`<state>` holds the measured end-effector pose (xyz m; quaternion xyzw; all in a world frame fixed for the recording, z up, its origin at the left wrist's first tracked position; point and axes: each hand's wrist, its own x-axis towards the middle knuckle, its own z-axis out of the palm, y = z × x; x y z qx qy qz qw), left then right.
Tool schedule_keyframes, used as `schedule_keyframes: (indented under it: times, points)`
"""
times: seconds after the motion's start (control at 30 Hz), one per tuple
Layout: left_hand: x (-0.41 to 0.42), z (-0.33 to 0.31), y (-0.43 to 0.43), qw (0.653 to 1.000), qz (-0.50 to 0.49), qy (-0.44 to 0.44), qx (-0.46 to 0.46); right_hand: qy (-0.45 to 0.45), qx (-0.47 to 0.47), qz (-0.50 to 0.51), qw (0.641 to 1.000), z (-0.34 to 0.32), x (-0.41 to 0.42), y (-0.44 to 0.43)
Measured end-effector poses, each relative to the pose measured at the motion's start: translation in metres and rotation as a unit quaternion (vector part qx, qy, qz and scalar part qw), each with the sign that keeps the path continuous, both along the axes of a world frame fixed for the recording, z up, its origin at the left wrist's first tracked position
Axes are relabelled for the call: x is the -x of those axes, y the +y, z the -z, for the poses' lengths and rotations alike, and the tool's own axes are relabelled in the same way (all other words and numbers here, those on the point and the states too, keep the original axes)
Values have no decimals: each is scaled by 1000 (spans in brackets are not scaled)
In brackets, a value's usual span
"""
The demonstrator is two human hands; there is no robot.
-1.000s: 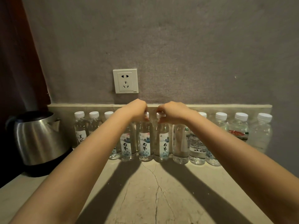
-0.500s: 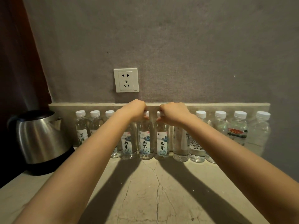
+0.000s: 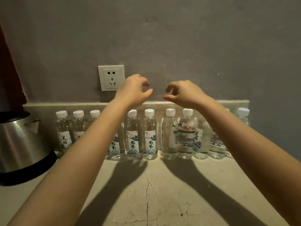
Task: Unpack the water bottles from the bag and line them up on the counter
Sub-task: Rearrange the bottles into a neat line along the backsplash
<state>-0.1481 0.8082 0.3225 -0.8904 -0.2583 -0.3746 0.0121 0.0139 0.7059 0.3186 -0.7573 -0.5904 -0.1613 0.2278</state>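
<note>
Water bottles stand upright in one row along the back of the worktop, bases close to the low stone upstand under the wall, white caps up, neighbours touching or just beside each other. Reads as deliberate: backing them against the upstand keeps the line straight and out of the way. Labels mixed: white-and-blue ones left of centre face forward, a red-banded bottle stands to the right. The far-right bottles are partly hidden behind the right forearm, so the count is uncertain. Small gap between the centre pair and the clear bottle to their right. Steel kettle at the left end, near the first bottle; contact cannot be told. Wall socket above the row. Bag not in view. Left hand and right hand hover side by side above the centre caps, clear of them, in front of the wall. Both arms reach forward, nearly straight, backs of hands up. Fingers of each hand loosely curled, thumb and forefinger making an open C facing the other hand; nothing held in either. Judgement: row looks complete or close to it, hands placed for a last nudge of the middle bottles
</note>
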Motion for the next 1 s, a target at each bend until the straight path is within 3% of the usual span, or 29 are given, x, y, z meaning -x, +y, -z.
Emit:
schedule_keyframes:
  times: [0.13,0.4,0.7,1.0]
  points:
    - [-33,9,-24,999,38,-10,-4,1,16,25,1000,5,-29,-23]
    - [-89,37,-39,974,-42,192,115,-14,119,-43,992,29,-79,-38]
    - [-110,26,-45,950,-126,256,123,-73,156,-110,979,35,-97,-22]
    - [-109,24,-40,944,-141,278,108,-91,178,-121,972,32,-99,-21]
